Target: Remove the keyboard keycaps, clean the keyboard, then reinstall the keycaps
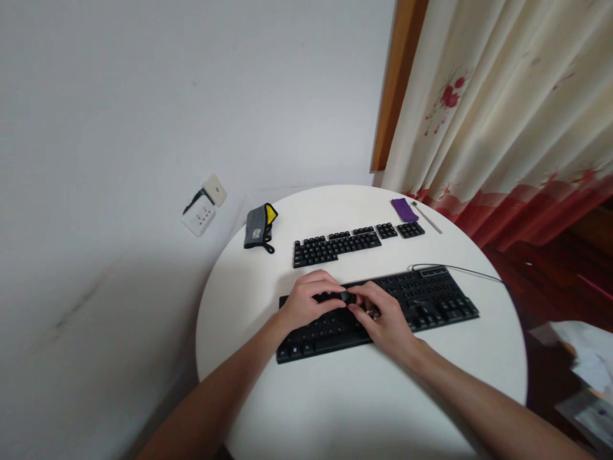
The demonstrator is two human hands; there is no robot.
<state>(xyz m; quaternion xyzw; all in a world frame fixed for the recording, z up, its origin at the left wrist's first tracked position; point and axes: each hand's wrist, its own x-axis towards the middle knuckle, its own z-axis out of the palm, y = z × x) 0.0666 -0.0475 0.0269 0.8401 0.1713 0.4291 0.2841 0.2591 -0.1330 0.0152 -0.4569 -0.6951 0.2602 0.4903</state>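
Above the black keyboard [330,345], my left hand [309,300] and my right hand [383,313] meet fingertip to fingertip. Between them they pinch a small black keycap [344,296]. Something small and shiny shows under my right fingers, too small to make out. Several keys are off the keyboard's upper rows, while some keys remain along its lower left edge and at its right end. Behind it, loose black keycaps [318,252] lie in rows laid out like a keyboard, with smaller groups to the right.
A grey and yellow folded cloth [258,229] lies at the table's left back. At the back right are a purple cloth [405,209] and a thin brush [428,217]. The keyboard's cable [460,267] runs off the round white table [364,409] to the right. Wall and curtain [479,128] border it.
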